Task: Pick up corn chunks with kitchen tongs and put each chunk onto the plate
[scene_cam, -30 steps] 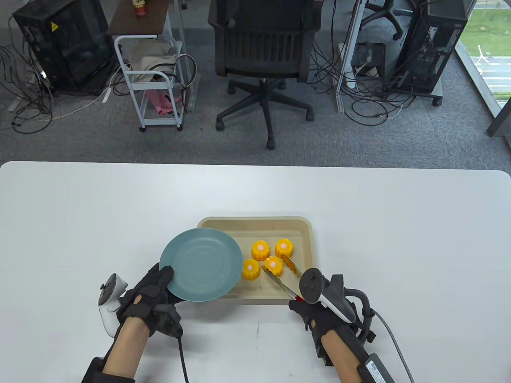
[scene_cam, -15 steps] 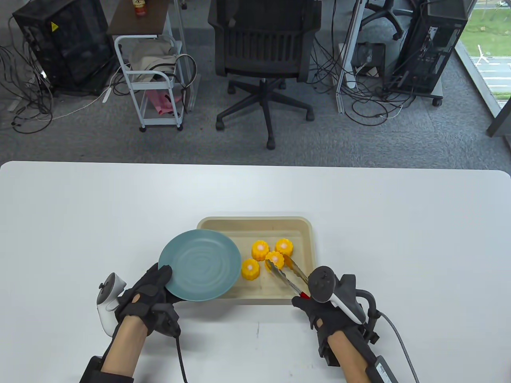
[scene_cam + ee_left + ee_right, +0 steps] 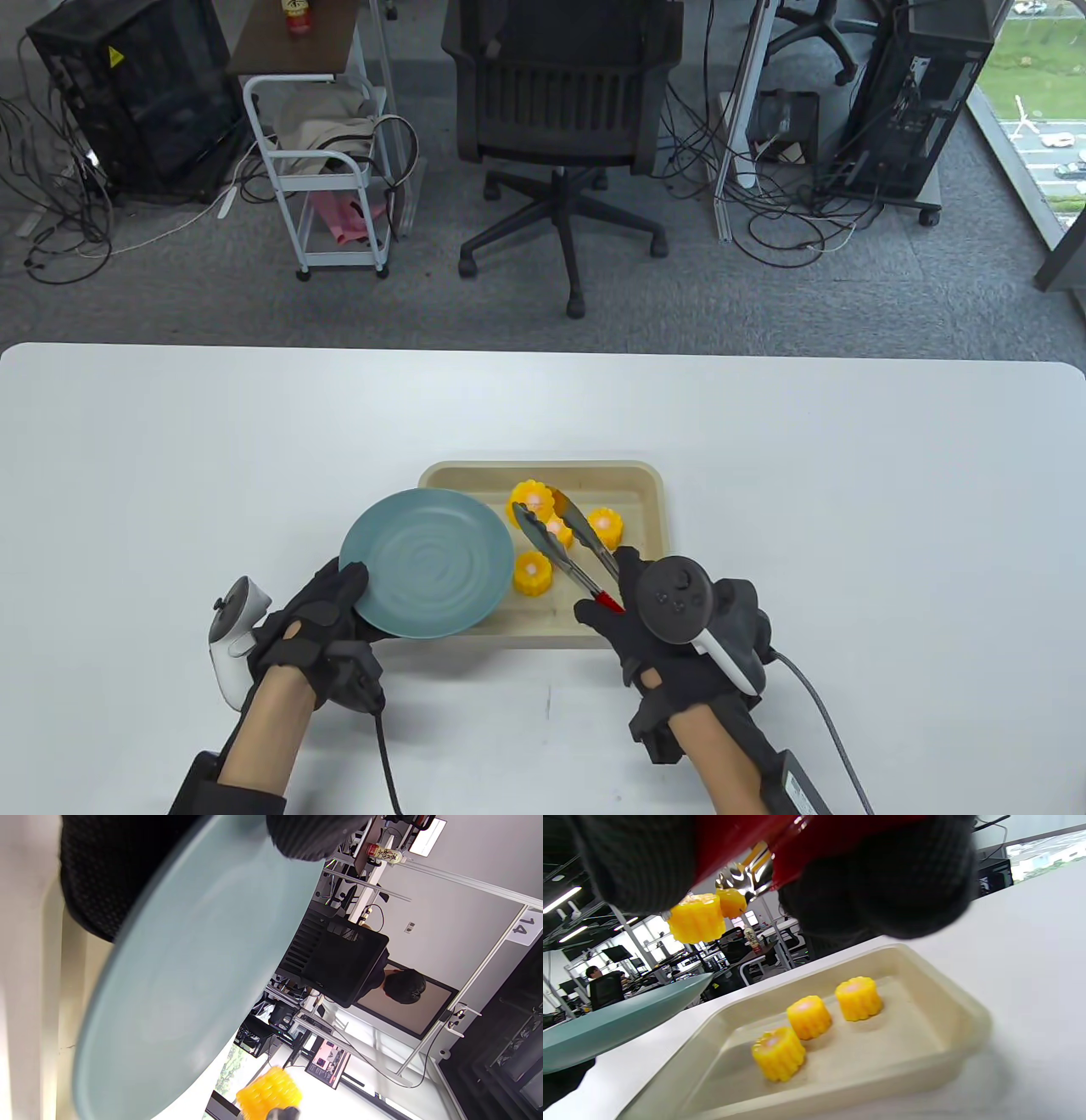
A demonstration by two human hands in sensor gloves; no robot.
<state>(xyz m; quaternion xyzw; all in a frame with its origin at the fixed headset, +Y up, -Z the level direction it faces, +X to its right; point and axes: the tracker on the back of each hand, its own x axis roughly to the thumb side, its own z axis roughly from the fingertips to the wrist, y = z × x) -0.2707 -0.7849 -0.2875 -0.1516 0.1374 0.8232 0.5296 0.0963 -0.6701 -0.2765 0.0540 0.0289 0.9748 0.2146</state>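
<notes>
The right hand (image 3: 653, 632) clenches the red-handled metal kitchen tongs (image 3: 567, 552), whose arms run forward and leftward from its fingers. Pinched between the tong tips, clear of the tray floor, is a corn chunk (image 3: 531, 500): a short, bright yellow cylinder with ribbed rows of kernels and a pale pinkish cut end. In the right wrist view it hangs above the three other chunks (image 3: 809, 1017) that stand upright on the floor of the beige tray (image 3: 645, 484). The left hand (image 3: 318, 624) grasps the near-left rim of the blue-green plate (image 3: 427, 562), thumb on top, holding it tilted over the tray's left edge, just left of the tong tips.
</notes>
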